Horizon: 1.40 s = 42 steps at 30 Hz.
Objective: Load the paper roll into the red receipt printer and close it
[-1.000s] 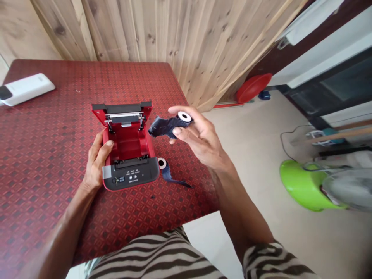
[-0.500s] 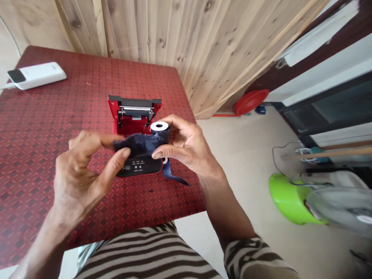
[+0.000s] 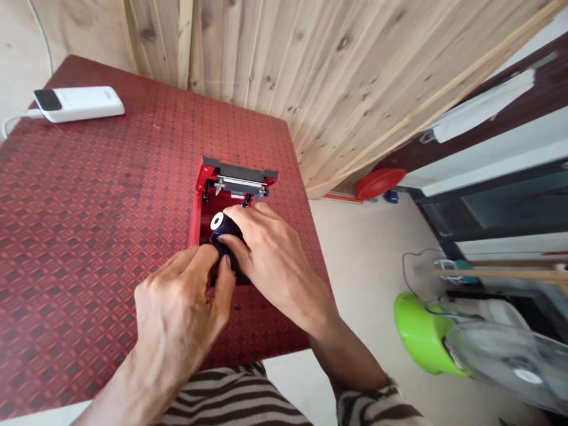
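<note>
A roll of dark blue-black ink ribbon (image 3: 228, 227) with a white core end is in my right hand (image 3: 277, 269), thumb and fingers closed round it. The roll is tilted over the bay of a small red and black printer (image 3: 194, 222). The printer's lid (image 3: 242, 173) stands raised at the back, with metal parts on its inner side. My left hand (image 3: 181, 296) pinches the ribbon close in front of the roll, fingers and thumb pressed together. Both hands cover the printer's front panel and most of the ribbon.
The printer stands on a red patterned table (image 3: 110, 195) near its right edge. A white device with a cable (image 3: 84, 103) lies at the far left. Behind rises a wooden plank wall (image 3: 284, 71). On the floor to the right are a green object (image 3: 415, 334) and a fan (image 3: 501, 361).
The ribbon stretched between my hands has been drawn in. My left hand moved right, close to my right hand, which turned over and tilted the roll over the printer's bay. The view shifted.
</note>
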Available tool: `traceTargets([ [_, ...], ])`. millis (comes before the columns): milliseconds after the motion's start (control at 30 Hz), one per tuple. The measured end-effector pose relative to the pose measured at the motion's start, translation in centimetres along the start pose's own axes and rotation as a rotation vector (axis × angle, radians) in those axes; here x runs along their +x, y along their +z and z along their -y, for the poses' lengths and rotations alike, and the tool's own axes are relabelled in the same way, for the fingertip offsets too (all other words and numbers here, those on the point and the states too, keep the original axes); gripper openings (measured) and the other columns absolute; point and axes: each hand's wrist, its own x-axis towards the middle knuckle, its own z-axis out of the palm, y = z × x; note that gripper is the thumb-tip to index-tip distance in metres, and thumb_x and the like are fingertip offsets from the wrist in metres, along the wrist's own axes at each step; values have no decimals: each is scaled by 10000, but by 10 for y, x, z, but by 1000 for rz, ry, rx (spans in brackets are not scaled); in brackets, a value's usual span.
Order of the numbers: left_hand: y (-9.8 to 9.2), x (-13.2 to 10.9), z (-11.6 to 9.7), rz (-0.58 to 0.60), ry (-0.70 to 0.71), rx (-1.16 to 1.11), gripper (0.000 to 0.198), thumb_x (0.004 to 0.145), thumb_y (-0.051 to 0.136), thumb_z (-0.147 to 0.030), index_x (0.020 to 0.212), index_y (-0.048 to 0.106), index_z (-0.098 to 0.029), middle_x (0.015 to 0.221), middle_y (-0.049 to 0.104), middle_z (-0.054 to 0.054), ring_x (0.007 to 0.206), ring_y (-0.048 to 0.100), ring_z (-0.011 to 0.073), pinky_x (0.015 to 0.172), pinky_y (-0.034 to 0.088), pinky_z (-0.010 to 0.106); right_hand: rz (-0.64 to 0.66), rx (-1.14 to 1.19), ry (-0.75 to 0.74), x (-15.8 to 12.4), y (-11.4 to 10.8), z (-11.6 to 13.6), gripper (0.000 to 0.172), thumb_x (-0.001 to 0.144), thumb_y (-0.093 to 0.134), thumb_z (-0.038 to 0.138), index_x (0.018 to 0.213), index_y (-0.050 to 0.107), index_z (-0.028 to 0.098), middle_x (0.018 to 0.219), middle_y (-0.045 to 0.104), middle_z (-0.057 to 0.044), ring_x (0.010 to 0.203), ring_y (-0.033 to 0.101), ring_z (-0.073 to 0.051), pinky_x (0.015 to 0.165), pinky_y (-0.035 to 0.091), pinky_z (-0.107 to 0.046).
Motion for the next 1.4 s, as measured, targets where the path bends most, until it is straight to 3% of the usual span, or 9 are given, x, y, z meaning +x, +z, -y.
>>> traceTargets([
  [133, 5, 14, 1, 36, -41, 108, 377, 1022, 522, -322, 652, 521, -253, 542, 551, 9, 465, 479, 167, 516, 273, 331, 112, -130, 33, 14, 4, 8, 153, 1030, 632, 86, 1124, 691, 192, 1050, 793, -126, 1047, 705, -295, 892, 567, -395],
  [433, 9, 46, 4, 223, -79, 372, 292, 994, 574, -300, 719, 662, -255, 640, 663, 76, 522, 610, 261, 520, 198, 347, 350, -205, 23, 47, 11, 0, 219, 1089, 544, 86, 1126, 741, 175, 1080, 833, -123, 971, 786, -271, 719, 546, -350],
  [633, 16, 47, 14, 261, -88, 425, 283, 998, 607, -357, 744, 683, -258, 750, 734, 83, 521, 614, 258, 545, 176, 341, 395, -251, -59, 52, 19, -7, 284, 1111, 526, 85, 1062, 797, 153, 1097, 834, -153, 1019, 785, -300, 813, 602, -388],
  [800, 14, 49, 14, 225, -143, 336, 337, 977, 575, -417, 689, 645, -257, 614, 619, 50, 482, 514, 204, 547, 183, 320, 219, -27, -181, 24, 3, -16, 311, 1078, 528, 9, 1255, 742, 151, 1225, 804, -118, 1160, 747, -260, 1082, 588, -406],
  [867, 11, 51, 14, 219, -178, 246, 369, 965, 554, -427, 650, 624, -248, 554, 557, 26, 466, 460, 173, 537, 218, 308, 150, 64, -219, 9, -5, -17, 279, 1090, 550, 27, 1238, 732, 178, 1216, 800, -94, 1154, 734, -240, 1110, 577, -407],
  [967, 8, 53, 15, 239, -263, 122, 410, 940, 544, -418, 581, 568, -221, 500, 449, -8, 459, 394, 128, 528, 272, 285, 52, 83, -173, -9, -8, -15, 120, 1091, 661, 145, 1188, 729, 166, 1198, 800, -109, 1129, 714, -280, 1050, 592, -463],
  [1100, 6, 53, 18, 223, -319, -53, 425, 918, 553, -439, 565, 584, -205, 523, 406, -21, 488, 371, 105, 494, 291, 263, -52, 74, -166, -23, 5, -10, 192, 1054, 768, 250, 1212, 735, 146, 1143, 803, -91, 1074, 686, -282, 970, 577, -448],
  [1200, 6, 52, 19, 200, -354, -169, 415, 901, 589, -447, 570, 624, -198, 542, 405, -20, 503, 361, 105, 468, 289, 259, -189, 13, -197, -27, 18, -8, 82, 1091, 696, 189, 1120, 766, 158, 998, 789, -57, 964, 659, -241, 878, 548, -395],
  [1400, -8, 49, 19, 134, -287, -209, 385, 960, 640, -419, 648, 690, -200, 535, 460, -35, 490, 397, 103, 465, 296, 269, -352, -28, -232, -35, 30, -10, 178, 1089, 616, 72, 1082, 791, 103, 894, 747, -56, 816, 595, -207, 750, 527, -374],
])
